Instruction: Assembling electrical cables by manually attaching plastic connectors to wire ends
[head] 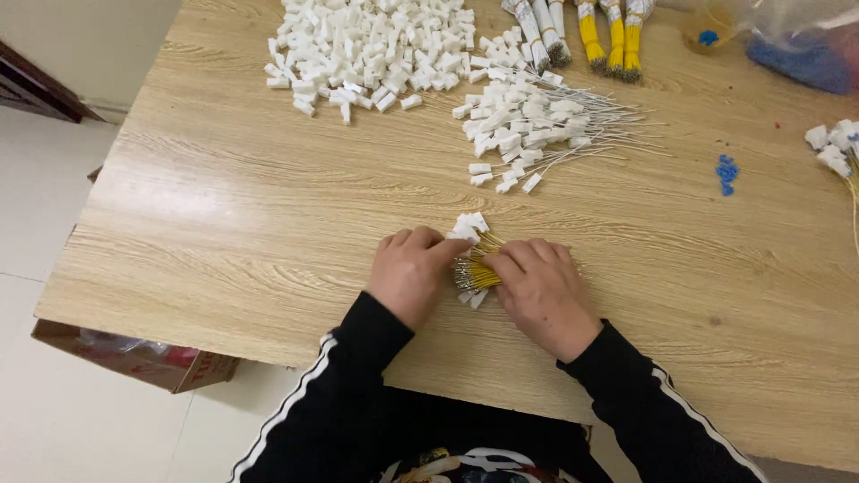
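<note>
Head view: both hands, left hand (410,271) and right hand (540,291), pinch a yellow wire bundle (474,268) with white connectors.

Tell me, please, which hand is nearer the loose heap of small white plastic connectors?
Left. The left hand lies below the heap of small white plastic connectors; the right hand is farther right.

Light wood-grain table (224,215). Left hand (410,273) and right hand (540,291) both pressed on a small bundle of yellow wires with white plastic connectors (474,259), fingers curled over it. Beyond: large heap of loose white plastic connectors (367,49); smaller pile of white connectors on thin pale wires (537,125). Tied yellow and white wire bundles (591,31) at the far edge. Blue beads (727,172) right. Cardboard box (134,358) on floor.
</note>
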